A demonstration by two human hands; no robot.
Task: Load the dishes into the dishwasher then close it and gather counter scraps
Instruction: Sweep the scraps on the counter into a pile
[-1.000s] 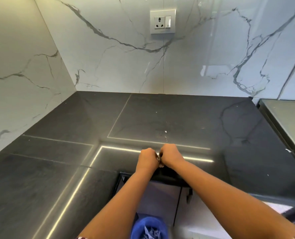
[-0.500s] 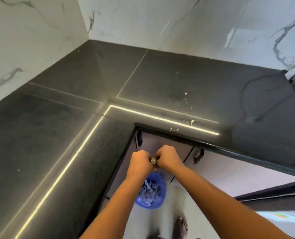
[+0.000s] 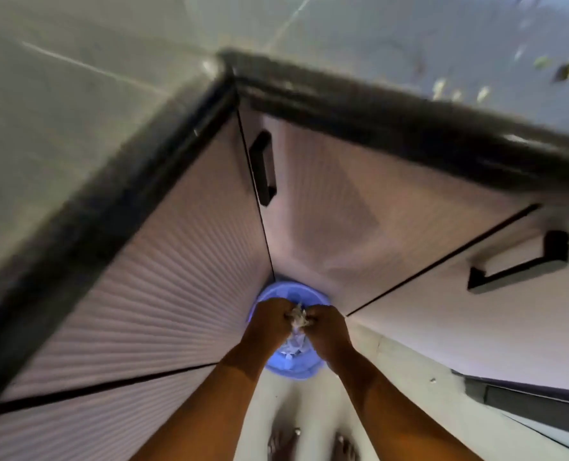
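The left hand (image 3: 271,322) and the right hand (image 3: 328,329) are side by side, knuckles up. Their fingers are curled in, and together they pinch a small clump of pale scraps (image 3: 298,319) between them. The clump sits right where the two hands meet. It is blurry, so what the bits are made of cannot be told.

Right under the hands is a round blue bin (image 3: 291,367). It stands on the floor in the corner where the cupboards meet. The scraps are held just above its open top. More pale bits lie inside the bin, showing in the gap below the hands.

Both bare arms reach down from the bottom of the picture. Below them, two bare feet (image 3: 313,445) stand on the light floor (image 3: 412,377).

Around the bin are pale cupboard doors with fine ridges (image 3: 163,277). One dark handle (image 3: 263,168) is on the door behind the bin, and another dark handle (image 3: 519,266) is on the door to the right.

Above the doors runs the thick black edge of the counter (image 3: 392,128), bent round the corner. On the grey counter top at the upper right lie a few small yellow-green bits (image 3: 459,91), well apart from the hands. The whole view is smeared and soft.
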